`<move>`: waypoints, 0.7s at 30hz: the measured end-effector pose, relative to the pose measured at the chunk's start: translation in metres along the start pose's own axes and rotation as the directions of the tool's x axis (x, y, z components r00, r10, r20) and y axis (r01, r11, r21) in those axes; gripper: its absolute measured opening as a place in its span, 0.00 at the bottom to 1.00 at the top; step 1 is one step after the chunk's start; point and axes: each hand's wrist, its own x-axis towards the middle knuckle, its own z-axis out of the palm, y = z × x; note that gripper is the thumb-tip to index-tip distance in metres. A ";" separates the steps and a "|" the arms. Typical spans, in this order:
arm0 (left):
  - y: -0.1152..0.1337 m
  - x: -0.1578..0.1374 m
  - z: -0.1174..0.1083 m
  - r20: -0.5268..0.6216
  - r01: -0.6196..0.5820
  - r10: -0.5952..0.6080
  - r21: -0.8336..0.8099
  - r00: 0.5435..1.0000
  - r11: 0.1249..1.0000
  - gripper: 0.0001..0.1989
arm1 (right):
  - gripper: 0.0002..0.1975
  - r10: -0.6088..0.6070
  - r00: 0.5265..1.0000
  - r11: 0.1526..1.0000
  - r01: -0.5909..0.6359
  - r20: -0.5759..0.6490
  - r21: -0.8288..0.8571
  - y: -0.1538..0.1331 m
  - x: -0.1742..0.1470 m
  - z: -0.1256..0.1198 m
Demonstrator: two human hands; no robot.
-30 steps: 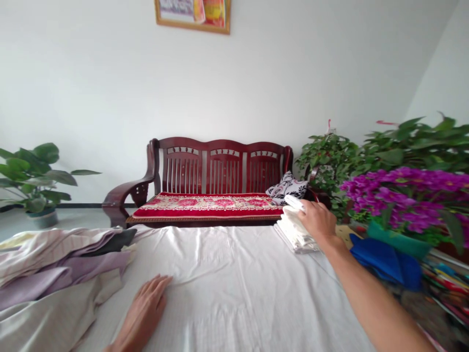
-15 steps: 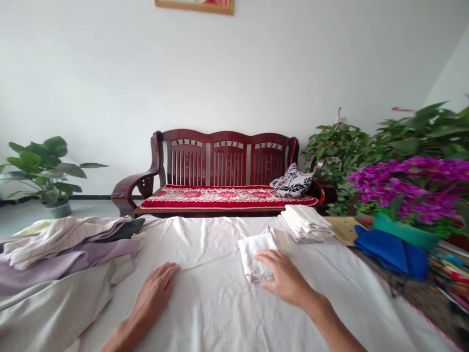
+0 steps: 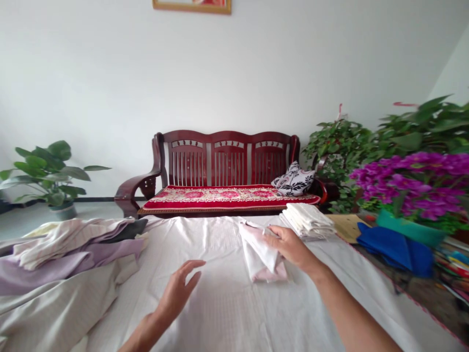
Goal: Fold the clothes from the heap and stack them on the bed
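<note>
A small folded white cloth (image 3: pixel 262 256) with pinkish parts lies on the white sheet (image 3: pixel 220 313), its far edge raised. My right hand (image 3: pixel 289 247) grips that far right edge between thumb and fingers. To the left, my left hand (image 3: pixel 181 283) hovers over the sheet with thumb and fingers apart, holding nothing. Just behind my right hand sits a stack of folded white cloths (image 3: pixel 309 221).
Loose lavender, striped and grey fabric (image 3: pixel 66 264) is heaped at the left. Blue cloth (image 3: pixel 394 247) and purple flowers in a teal planter (image 3: pixel 410 227) stand right. Beyond the sheet is a wooden bench (image 3: pixel 227 161) with a patterned cushion (image 3: pixel 295 181).
My right hand has moved to the far edge of the white cloth and lifted it, showing pinkish fabric. My left hand has moved right and spread its fingers.
</note>
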 end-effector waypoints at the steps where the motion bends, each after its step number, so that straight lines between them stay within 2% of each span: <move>1: 0.013 0.004 0.007 0.006 0.016 -0.015 -0.095 1.000 0.995 0.17 | 0.21 0.028 0.997 0.992 -0.036 0.066 0.122 -0.016 0.005 0.000; 4: 0.054 0.016 0.025 0.026 0.011 -0.003 -0.314 1.000 0.949 0.29 | 0.21 0.043 0.983 0.895 -0.117 0.179 0.431 -0.055 0.019 0.007; 6: 0.080 0.024 0.034 0.053 -0.014 0.039 -0.419 0.998 0.908 0.38 | 0.20 0.066 0.976 0.806 -0.176 0.209 0.566 -0.072 0.030 0.016; 8: 0.099 0.030 0.040 0.128 0.034 0.043 -0.544 0.991 0.838 0.36 | 0.22 0.103 0.967 0.744 -0.230 0.233 0.628 -0.078 0.044 0.025; 11: 0.103 0.035 0.039 0.285 0.262 -0.084 -0.671 0.955 0.694 0.29 | 0.24 0.150 0.976 0.750 -0.216 0.157 0.625 -0.060 0.065 0.034; 13: 0.090 0.036 0.031 0.328 0.401 -0.241 -0.621 0.913 0.673 0.29 | 0.24 0.189 0.981 0.833 -0.141 -0.036 0.535 -0.031 0.073 0.034; 14: 0.080 0.036 0.025 0.285 0.432 -0.325 -0.562 0.902 0.705 0.29 | 0.23 0.211 0.965 0.892 -0.124 -0.158 0.434 -0.014 0.074 0.033; 16: 0.061 0.032 0.012 0.098 0.414 -0.410 -0.391 0.907 0.822 0.29 | 0.20 0.172 0.919 0.983 -0.135 -0.356 0.126 0.020 0.070 0.031; 17: 0.054 0.027 0.007 0.016 0.370 -0.382 -0.291 0.924 0.882 0.28 | 0.18 0.160 0.909 0.987 -0.145 -0.386 0.068 0.035 0.064 0.032; 18: 0.050 0.020 0.003 -0.015 0.307 -0.316 -0.194 0.949 0.932 0.25 | 0.16 0.146 0.909 0.988 -0.154 -0.389 0.011 0.046 0.058 0.033; 19: 0.049 0.012 0.002 0.016 0.230 -0.229 -0.102 0.973 0.968 0.23 | 0.13 0.124 0.925 0.985 -0.157 -0.360 -0.065 0.055 0.050 0.036; 20: 0.051 0.002 0.003 0.099 0.147 -0.145 -0.016 0.985 0.989 0.21 | 0.12 0.111 0.944 0.977 -0.160 -0.310 -0.139 0.060 0.042 0.040; 21: 0.055 -0.008 0.007 0.201 0.064 -0.076 0.063 0.977 0.996 0.20 | 0.11 0.102 0.963 0.959 -0.162 -0.249 -0.233 0.062 0.035 0.045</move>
